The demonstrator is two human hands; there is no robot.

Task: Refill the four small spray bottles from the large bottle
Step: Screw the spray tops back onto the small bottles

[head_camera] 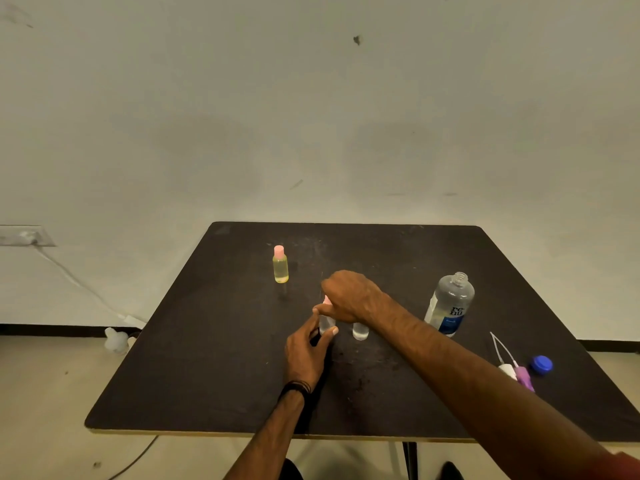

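My left hand [308,351] grips the body of a small clear spray bottle [326,323] standing on the dark table [214,375]. My right hand [349,296] is curled over its pink top [326,301], pinching it. A second small clear bottle [360,331] stands just right of it, partly hidden behind my right wrist. A small bottle with yellow liquid and a pink cap [280,265] stands farther back on the left. The large clear bottle with a blue label [449,304] stands uncapped at the right.
Two loose spray heads, one white [506,369] and one purple [523,377], lie near the right edge beside a blue cap [541,364]. A white object [116,340] sits on the floor left of the table, with a cable along the wall.
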